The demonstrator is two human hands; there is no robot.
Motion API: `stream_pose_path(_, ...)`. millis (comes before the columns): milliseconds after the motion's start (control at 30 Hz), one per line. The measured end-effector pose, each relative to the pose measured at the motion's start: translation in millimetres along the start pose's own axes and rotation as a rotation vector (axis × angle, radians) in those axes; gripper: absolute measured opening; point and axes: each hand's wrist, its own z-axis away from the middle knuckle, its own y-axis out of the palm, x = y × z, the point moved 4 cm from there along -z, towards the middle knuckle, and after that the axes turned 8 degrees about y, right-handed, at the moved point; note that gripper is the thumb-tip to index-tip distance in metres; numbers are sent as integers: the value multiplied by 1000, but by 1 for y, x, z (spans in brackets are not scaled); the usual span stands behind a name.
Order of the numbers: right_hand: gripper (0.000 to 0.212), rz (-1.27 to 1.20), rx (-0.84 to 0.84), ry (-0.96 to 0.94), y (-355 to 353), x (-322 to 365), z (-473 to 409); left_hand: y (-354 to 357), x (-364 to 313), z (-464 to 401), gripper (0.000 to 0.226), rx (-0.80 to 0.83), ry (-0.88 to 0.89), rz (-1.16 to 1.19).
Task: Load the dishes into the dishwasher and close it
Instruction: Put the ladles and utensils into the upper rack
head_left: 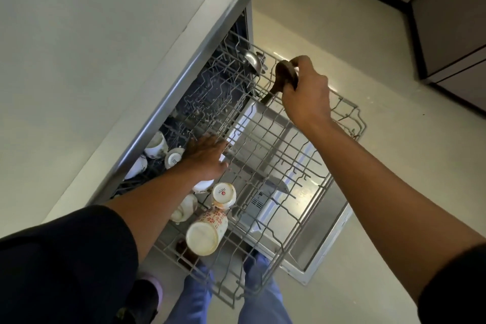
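Pale floor tiles fill the right of the frame, and a grey countertop [79,60] runs across the upper left above the open dishwasher. Its upper rack [276,166] is pulled out over the lowered door [326,239]. Several cups are already loaded at lower centre, among them a floral mug [210,229] and a white cup [223,194]; a steel bowl [251,60] sits at the rack's far end. A dark ladle-like utensil [282,76] is pinched by the right hand [307,92] above the far rack. The left hand [207,158] is laid flat, fingers spread, on the wires. Loading appears partly done; much of the rack is unfilled and closing remains.
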Motion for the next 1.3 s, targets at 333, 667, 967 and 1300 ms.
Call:
stream_pose_path(333,42,292,164,-15,28,-12,-10,13,19,-2,71,-39,15,7)
stream_pose_path(667,36,351,33,-178,28,-24,64,3,12,9,66,-12,10,15)
stream_pose_path(967,38,342,320,-301,52,8,116,-43,-17,54,76,-74,48,95)
stream_pose_path(1300,42,258,-13,-452,-15,181,156,-145,-52,207,44,-509,266,489)
